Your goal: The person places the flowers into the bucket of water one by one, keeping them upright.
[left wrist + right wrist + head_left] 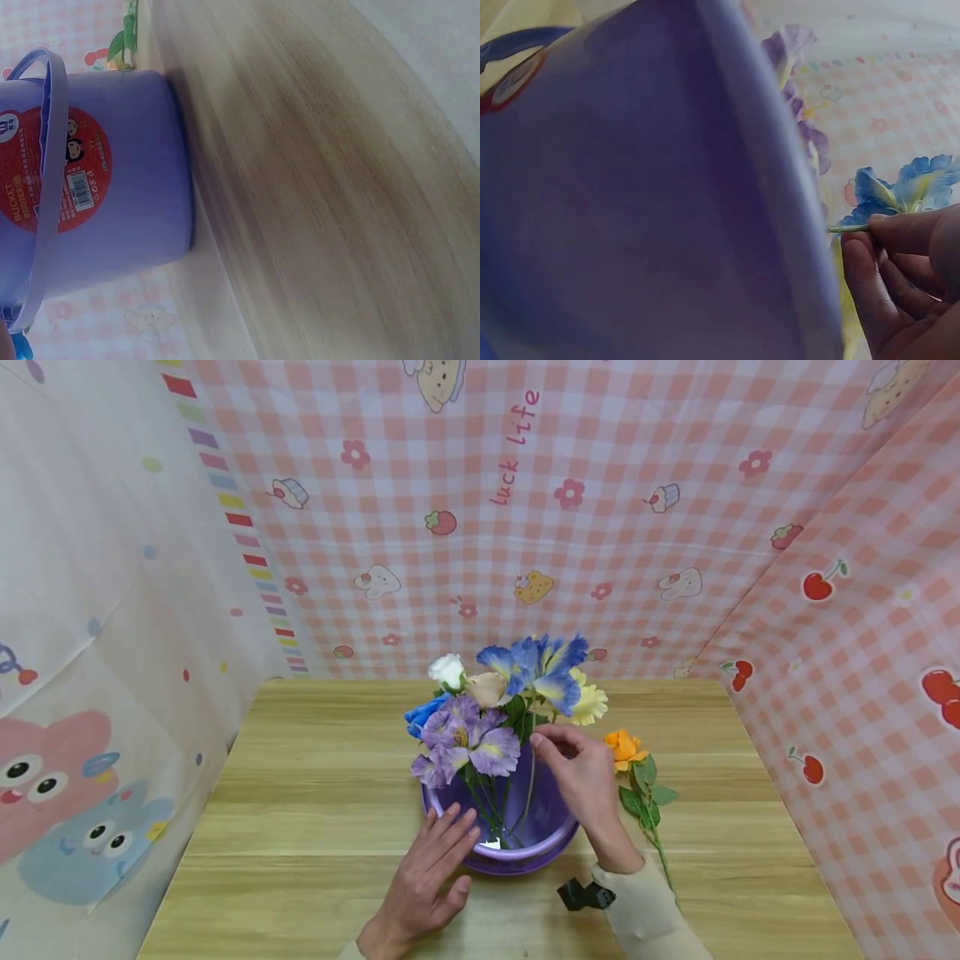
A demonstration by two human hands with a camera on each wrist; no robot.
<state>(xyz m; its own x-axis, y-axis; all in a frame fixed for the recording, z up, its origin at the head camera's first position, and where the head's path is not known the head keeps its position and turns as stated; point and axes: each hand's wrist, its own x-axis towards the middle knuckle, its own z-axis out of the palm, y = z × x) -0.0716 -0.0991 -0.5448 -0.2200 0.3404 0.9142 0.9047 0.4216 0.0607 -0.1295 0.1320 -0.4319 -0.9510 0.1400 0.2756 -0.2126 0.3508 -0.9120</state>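
A purple bucket stands on the table with several artificial flowers in it. My right hand pinches the green stem of a blue and yellow iris above the bucket's right side. The stem's lower part runs down inside the bucket. At the front left rim lies my left hand, its fingers extended over the edge. Around the iris are a purple flower, a white rose, a beige rose, a bright blue flower and a pale yellow flower.
An orange rose with a leafy stem lies on the wooden table, right of the bucket. Patterned cloth hangs behind and at both sides. In the left wrist view, the bucket's handle hangs down by a red label.
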